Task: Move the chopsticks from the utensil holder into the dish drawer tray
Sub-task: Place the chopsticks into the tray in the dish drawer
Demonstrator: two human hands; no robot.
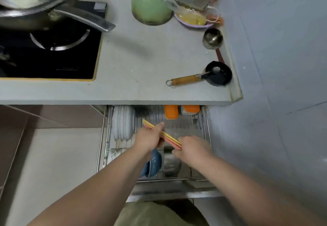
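A bundle of yellow and pink chopsticks [169, 136] lies slanted over the open dish drawer tray [185, 126], a wire rack pulled out under the counter. My left hand [150, 138] grips the bundle near its middle, fingers closed round it. My right hand [192, 148] touches the bundle's lower right end; whether it grips the sticks is unclear. The green utensil holder [151, 6] stands at the back of the counter with a few handles sticking out of its top.
White plates [123, 123] stand upright in the rack's left side, a blue bowl [152, 163] sits under my left wrist, orange containers [170, 112] at the rack's back. On the counter are a pan [35, 4] on the stove, a small ladle [203, 77] and a steel cup [212, 38].
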